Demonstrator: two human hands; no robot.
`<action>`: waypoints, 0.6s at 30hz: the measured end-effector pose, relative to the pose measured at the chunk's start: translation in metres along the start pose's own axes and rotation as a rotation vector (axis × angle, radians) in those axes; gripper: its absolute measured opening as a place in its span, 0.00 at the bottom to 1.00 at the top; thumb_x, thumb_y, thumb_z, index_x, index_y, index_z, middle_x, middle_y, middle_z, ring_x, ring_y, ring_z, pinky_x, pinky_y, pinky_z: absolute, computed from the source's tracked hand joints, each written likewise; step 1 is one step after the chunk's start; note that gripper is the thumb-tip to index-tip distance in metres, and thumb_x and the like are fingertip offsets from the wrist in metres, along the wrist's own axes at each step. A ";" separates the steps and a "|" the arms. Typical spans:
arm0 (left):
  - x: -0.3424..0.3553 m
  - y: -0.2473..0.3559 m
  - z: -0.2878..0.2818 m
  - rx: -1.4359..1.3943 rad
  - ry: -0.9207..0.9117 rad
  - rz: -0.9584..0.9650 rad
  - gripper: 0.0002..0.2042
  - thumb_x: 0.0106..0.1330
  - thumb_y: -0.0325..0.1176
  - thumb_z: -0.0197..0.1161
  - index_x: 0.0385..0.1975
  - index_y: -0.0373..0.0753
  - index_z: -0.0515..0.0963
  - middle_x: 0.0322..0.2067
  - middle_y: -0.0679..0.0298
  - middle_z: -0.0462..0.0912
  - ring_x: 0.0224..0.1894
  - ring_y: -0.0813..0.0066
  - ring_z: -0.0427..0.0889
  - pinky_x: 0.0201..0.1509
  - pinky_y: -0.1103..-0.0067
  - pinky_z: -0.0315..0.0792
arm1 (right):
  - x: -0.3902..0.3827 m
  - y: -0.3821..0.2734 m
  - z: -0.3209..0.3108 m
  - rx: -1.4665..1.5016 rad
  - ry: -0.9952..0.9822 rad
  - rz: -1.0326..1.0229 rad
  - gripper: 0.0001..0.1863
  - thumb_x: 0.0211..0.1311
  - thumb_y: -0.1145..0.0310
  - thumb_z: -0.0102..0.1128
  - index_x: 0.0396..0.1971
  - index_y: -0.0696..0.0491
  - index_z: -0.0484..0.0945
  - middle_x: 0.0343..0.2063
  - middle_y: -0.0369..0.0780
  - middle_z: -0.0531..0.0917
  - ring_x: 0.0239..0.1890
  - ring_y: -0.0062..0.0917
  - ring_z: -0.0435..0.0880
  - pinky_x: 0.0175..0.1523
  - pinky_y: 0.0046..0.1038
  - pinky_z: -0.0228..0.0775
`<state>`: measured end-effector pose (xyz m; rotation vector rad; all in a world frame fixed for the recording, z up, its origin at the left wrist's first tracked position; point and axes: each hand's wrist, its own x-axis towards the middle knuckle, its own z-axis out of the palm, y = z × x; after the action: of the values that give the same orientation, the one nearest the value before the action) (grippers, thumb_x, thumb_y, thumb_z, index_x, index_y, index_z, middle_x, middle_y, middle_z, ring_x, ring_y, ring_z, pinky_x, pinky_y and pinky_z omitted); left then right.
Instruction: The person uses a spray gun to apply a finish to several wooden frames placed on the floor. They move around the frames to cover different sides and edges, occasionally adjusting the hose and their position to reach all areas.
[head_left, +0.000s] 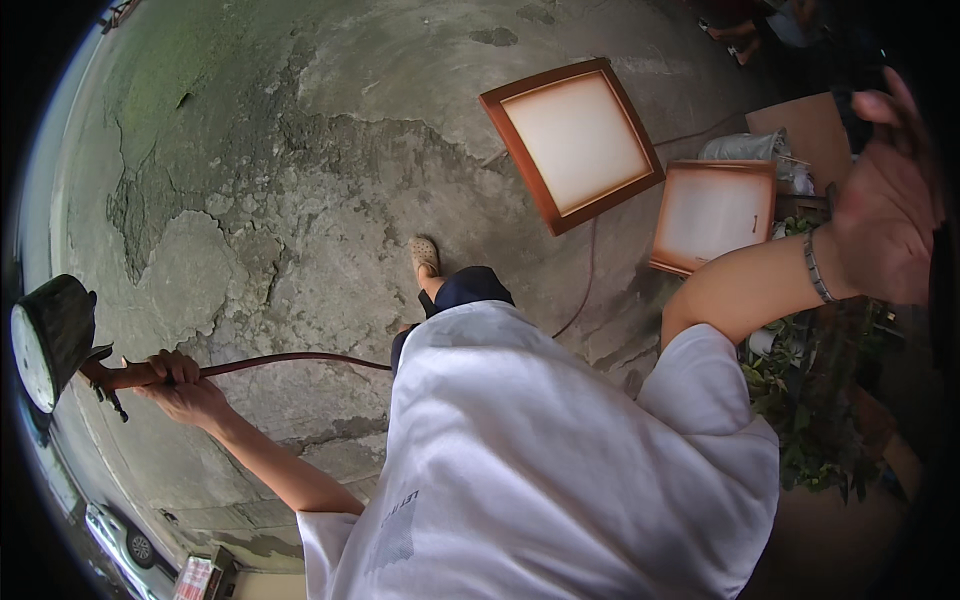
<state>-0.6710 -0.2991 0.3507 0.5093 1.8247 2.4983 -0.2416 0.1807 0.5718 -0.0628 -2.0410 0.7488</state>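
1. The left hand [185, 388], at the left of the frame, is clamped on the handle of a spray gun [128, 376], its fingers wrapped over the top.
2. The left forearm rises from the lower middle toward the upper left, stretched away from the body.
3. The right arm is bent at the elbow; its hand [885, 215] is lifted at the upper right, blurred and partly lost in the dark rim, so I cannot tell whether it is closed on anything. A linked band [815, 265] circles that wrist.
4. The gun's handle lies nearly level across the frame, its long axis running from the hand toward the left edge. The dark cup [65, 325] is at the outer end, its pale round face turned left and slightly down; the nozzle's direction is unclear.
5. A reddish hose [290, 360] leaves the handle base and runs right, toward the body.
6. At upper right, a brown-edged framed panel [578, 145] sits tilted, near a smaller brown-edged panel [715, 210].
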 end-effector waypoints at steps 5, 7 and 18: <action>0.159 -0.033 0.041 0.173 -0.046 0.023 0.24 0.81 0.58 0.40 0.35 0.42 0.63 0.26 0.67 0.64 0.19 0.81 0.56 0.18 0.83 0.49 | -0.088 0.050 0.043 -0.361 0.031 0.662 0.39 0.76 0.36 0.41 0.62 0.58 0.76 0.50 0.39 0.85 0.42 0.19 0.79 0.54 0.23 0.70; 0.222 -0.034 0.043 0.156 -0.125 0.014 0.24 0.81 0.58 0.39 0.35 0.42 0.63 0.25 0.68 0.63 0.19 0.81 0.55 0.19 0.83 0.47 | -0.128 0.066 0.068 -0.244 0.124 0.862 0.31 0.77 0.44 0.50 0.62 0.57 0.77 0.47 0.38 0.85 0.41 0.18 0.79 0.53 0.22 0.70; 0.281 -0.224 0.195 0.126 -0.558 -0.244 0.29 0.84 0.54 0.27 0.71 0.38 0.55 0.23 0.72 0.61 0.19 0.85 0.55 0.18 0.84 0.52 | -0.167 0.028 0.313 -0.359 0.321 1.283 0.23 0.70 0.59 0.65 0.57 0.58 0.76 0.42 0.46 0.86 0.39 0.31 0.86 0.45 0.31 0.78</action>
<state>-0.9276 0.0083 0.2672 0.8276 1.6949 1.8470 -0.4000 -0.0019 0.3107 -1.6854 -1.6201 0.9820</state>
